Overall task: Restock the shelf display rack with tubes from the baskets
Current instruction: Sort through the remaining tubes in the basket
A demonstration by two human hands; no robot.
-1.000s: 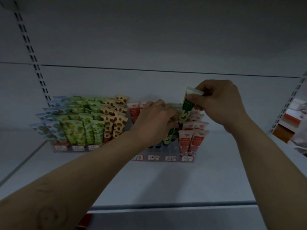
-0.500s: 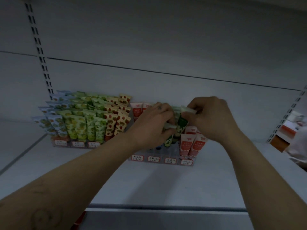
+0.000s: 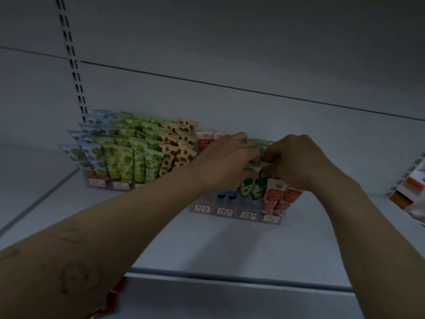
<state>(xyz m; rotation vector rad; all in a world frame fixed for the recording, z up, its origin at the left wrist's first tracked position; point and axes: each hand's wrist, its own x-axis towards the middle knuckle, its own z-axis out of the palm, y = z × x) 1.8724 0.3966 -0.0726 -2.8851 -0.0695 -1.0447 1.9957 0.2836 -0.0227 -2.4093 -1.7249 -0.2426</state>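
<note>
Right hand (image 3: 299, 162) pinches green tube (image 3: 259, 188) directly beside left hand (image 3: 227, 162).

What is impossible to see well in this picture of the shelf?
All in head view.
Green tubes: upper parts hidden behind the left hand and right hand; each grip unclear.
Price labels: too small, blurred to read.
Red thing: cut off by the bottom edge.
Baskets: out of view.
</note>
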